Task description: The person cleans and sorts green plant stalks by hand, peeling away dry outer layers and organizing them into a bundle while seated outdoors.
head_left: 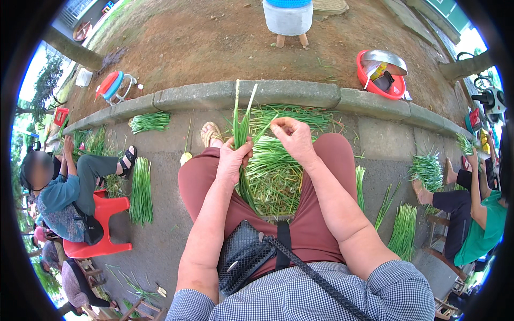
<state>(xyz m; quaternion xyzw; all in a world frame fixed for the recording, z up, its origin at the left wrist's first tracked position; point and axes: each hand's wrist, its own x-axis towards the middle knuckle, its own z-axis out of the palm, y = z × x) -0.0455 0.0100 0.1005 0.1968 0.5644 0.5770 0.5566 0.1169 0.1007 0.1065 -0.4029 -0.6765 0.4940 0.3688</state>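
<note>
My left hand (233,158) grips a bunch of long green onion stalks (241,128) that stands upright above my knees. My right hand (293,136) pinches a thin leaf pulled off the bunch to the right. Between my legs lies a heap of loose green stalks (274,176), spreading toward the stone curb. I sit in reddish-brown trousers with a black bag (243,257) on my lap.
A stone curb (289,95) runs across ahead, bare earth behind it. A red basin with a metal lid (381,75) sits on the right. Bundles of stalks (141,190) lie on the pavement. A person on a red stool (104,224) works at left, another person (476,214) at right.
</note>
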